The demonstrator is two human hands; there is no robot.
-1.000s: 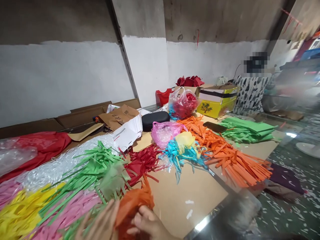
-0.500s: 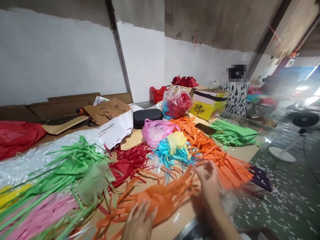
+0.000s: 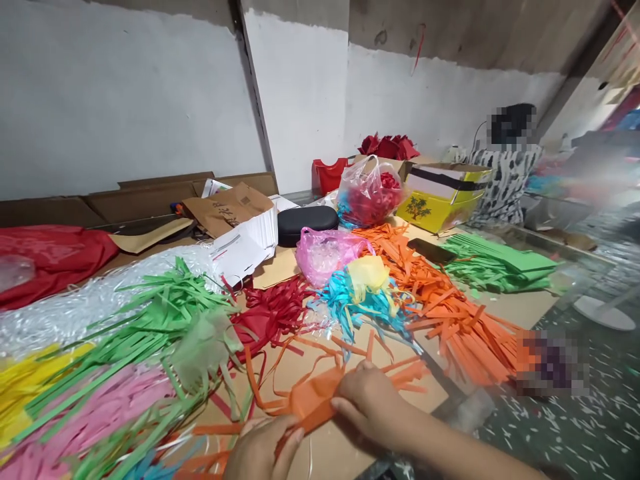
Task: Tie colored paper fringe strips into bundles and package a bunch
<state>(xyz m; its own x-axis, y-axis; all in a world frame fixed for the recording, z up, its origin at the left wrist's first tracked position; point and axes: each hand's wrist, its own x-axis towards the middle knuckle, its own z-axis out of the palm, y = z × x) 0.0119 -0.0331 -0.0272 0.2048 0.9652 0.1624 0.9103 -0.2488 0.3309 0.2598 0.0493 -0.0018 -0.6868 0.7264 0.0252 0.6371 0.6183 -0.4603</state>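
Orange fringe (image 3: pixel 311 395), between left hand (image 3: pixel 263 448) and right hand (image 3: pixel 369 403), gripped

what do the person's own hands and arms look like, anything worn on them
Both the left hand and the right hand are ungloved, with no ring showing. The right forearm is bare, with no sleeve, watch or bracelet on the part in view. The left forearm lies outside the picture, so whether it has a sleeve can't be told.
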